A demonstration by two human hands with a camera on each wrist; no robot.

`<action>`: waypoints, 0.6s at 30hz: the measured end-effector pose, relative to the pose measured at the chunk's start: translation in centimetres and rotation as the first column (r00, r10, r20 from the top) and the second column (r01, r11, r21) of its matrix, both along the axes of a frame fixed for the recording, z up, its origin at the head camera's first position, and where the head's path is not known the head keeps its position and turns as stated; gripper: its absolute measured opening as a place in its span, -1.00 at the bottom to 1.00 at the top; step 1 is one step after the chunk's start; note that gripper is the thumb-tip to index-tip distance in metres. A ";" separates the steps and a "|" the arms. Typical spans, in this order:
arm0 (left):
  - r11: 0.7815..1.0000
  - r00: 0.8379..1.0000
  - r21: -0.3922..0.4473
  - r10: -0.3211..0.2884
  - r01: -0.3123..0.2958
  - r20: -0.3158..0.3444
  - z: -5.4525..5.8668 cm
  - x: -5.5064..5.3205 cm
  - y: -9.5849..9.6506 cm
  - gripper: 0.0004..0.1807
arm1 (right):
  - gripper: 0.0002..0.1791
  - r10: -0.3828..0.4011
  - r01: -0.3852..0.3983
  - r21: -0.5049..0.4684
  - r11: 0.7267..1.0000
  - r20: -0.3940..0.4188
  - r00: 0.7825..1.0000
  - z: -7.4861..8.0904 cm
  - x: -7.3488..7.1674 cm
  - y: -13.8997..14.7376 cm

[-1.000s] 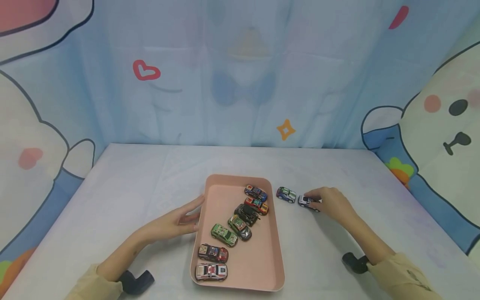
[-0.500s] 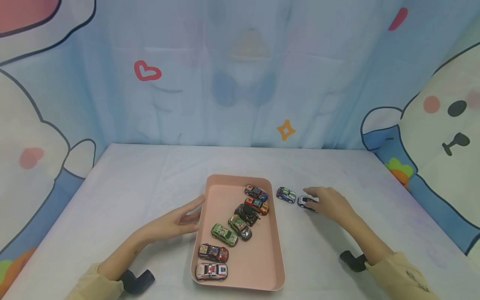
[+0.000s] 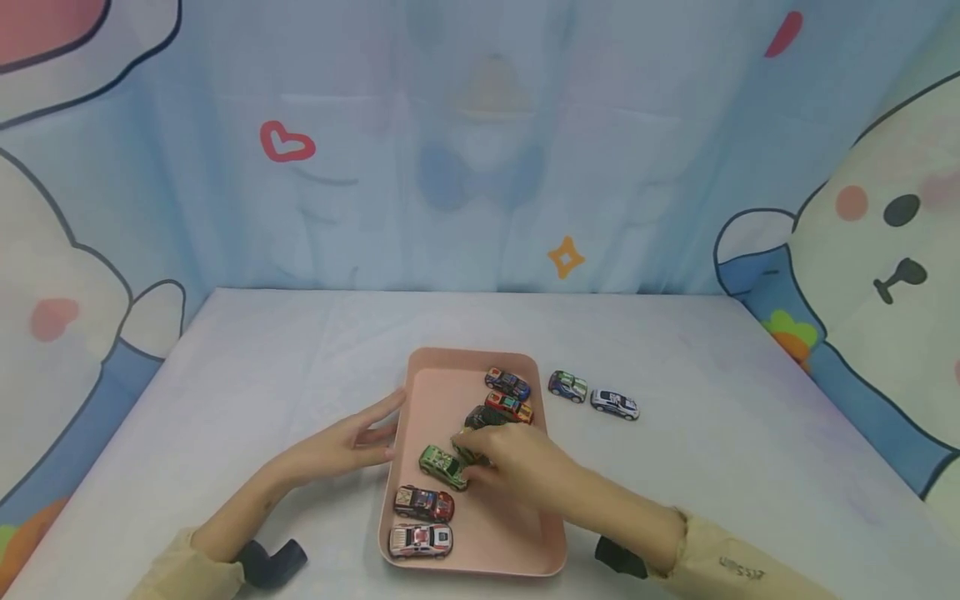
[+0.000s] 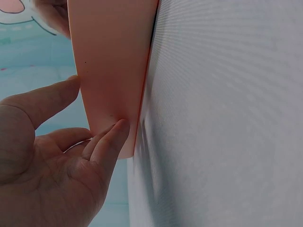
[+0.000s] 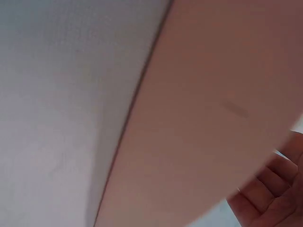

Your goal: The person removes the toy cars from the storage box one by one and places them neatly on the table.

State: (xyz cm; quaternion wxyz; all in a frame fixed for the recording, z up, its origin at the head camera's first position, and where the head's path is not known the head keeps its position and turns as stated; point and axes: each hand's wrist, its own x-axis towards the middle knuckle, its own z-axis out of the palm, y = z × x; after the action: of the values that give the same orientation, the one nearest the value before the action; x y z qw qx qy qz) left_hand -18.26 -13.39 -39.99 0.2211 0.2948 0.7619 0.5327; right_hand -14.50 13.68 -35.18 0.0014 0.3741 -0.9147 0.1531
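Observation:
In the head view, my left hand (image 3: 348, 446) rests its fairly straight fingers against the left side of a pink tray (image 3: 480, 546). The left wrist view shows its fingertips touching the tray's outer wall (image 4: 111, 61). My right hand (image 3: 532, 467) reaches over the tray, thumb and forefinger on either side of a dark green toy car (image 3: 468, 452), which it mostly covers. Whether the fingers pinch that car is hidden. Close to the thumb lies a light green toy car (image 3: 441, 465). In the right wrist view, the wall hides the right fingertips (image 5: 272, 189).
Also in the tray are a black toy car (image 3: 482, 416), a red one (image 3: 509, 407), a blue one (image 3: 507, 382), a dark red one (image 3: 423, 502) and a white-red one (image 3: 421, 540). A blue-green car (image 3: 567, 386) and a white car (image 3: 615, 404) stand on the table beyond its right rim.
My right hand has let go of the white toy car on the table and moved left into the tray, over the dark green car. The left hand has stayed at the tray.

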 end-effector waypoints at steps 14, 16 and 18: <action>1.000 1.000 0.005 -0.023 0.023 -0.018 -0.1 0.0 0.0 -0.18 | -0.54 0.011 -0.013 0.174 0.985 0.010 1.000 -1.6 0.5 -3.0; 1.000 0.999 0.009 -0.028 0.028 -0.020 -0.1 0.0 0.0 -0.18 | -0.53 0.003 0.000 0.171 0.985 -0.016 1.000 -1.8 0.6 -3.2; 0.999 0.999 0.014 -0.030 0.030 -0.020 -0.1 0.0 -0.1 -0.18 | -0.53 -0.001 0.007 0.165 0.986 -0.038 0.999 -1.9 0.6 -3.3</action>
State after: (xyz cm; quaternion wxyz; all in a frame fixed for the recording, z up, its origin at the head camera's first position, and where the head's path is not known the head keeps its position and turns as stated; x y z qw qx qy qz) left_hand -18.29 -13.45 -40.04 0.2194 0.3130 0.7556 0.5319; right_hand -13.88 10.38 -37.12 -0.0121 0.3739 -0.9248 0.0695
